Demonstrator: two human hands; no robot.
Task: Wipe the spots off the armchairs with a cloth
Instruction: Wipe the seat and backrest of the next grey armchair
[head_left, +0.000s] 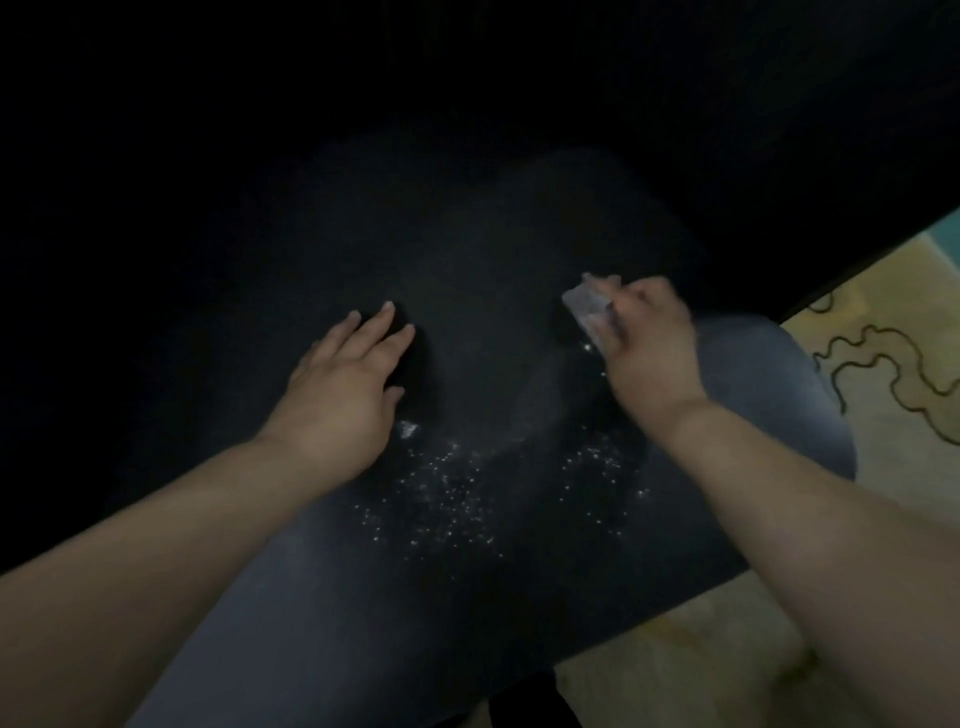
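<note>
**While the crumbs wait, my wipe could scatter them**

Because the room is so dim, I can only half read the dark armchair seat (467, 291) under me, and that is the first risk: I may miss spots I cannot see. My left hand (343, 384) lies flat on the cushion with its fingers straight and spread, pressing down and gripping nothing. My right hand (649, 338) has its fingers curled round a small pale cloth (589, 312), of which only a corner pokes out past my knuckles toward the back of the seat.

White specks (467, 493) are strewn over the front part of the cushion, nearer to me than either hand, in a broad patch between my two forearms, with one larger fleck just beside my left wrist. My cloth sits beyond them, not on them.

As I judge it, these things could go wrong:

- With so little cloth exposed, I may rub with my knuckles instead and grind the specks into the fabric.
- A quick sweep toward me could flick the loose bits off the front edge onto the patterned rug (883, 364) at my right.
- My left palm, if it slides, may drag over the patch and smear it.
- The wad is small, so it may slip out of my hold under a hard stroke.
</note>
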